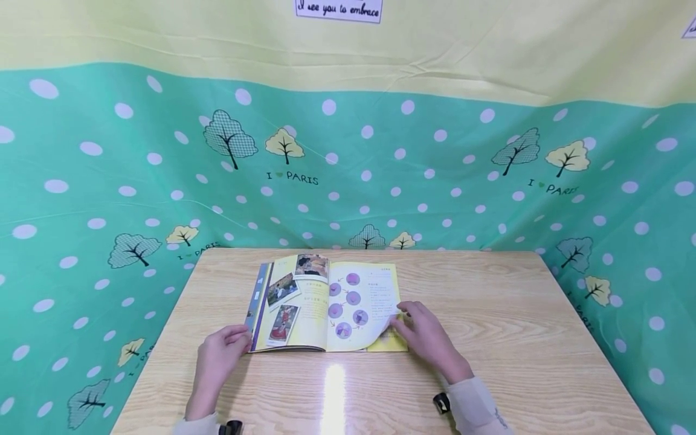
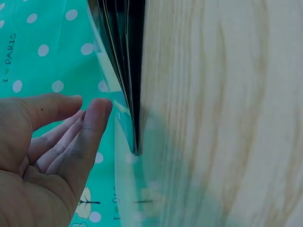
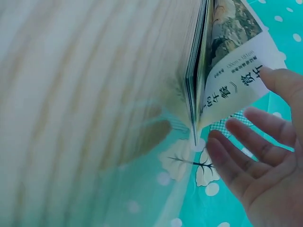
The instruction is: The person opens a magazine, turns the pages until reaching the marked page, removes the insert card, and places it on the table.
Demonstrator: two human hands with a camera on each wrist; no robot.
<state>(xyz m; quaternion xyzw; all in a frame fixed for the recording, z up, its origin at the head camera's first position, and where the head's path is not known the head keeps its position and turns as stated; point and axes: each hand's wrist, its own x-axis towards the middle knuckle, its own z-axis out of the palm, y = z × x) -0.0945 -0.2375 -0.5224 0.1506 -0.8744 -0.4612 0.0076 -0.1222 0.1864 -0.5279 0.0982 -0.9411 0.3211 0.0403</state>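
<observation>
An open picture book (image 1: 293,326) lies on the table, photos on its left page and purple circles joined by arrows on its right page. My left hand (image 1: 220,356) is at the book's lower left edge; in the left wrist view its fingertips (image 2: 99,106) are close beside the cover, nothing visible between thumb and finger. At the right edge is my right hand (image 1: 429,338). A lifted page (image 3: 241,80) curls up at its lower right corner, baring a yellow page (image 1: 388,344) beneath. My right thumb touches the lifted page's edge, the other fingers apart below it.
The wooden table (image 1: 500,314) extends on both sides of the book, with a bright light reflection (image 1: 333,399) in front. A green dotted curtain (image 1: 348,145) hangs behind and along both sides. Dark wrist devices (image 1: 441,403) sit at the sleeves.
</observation>
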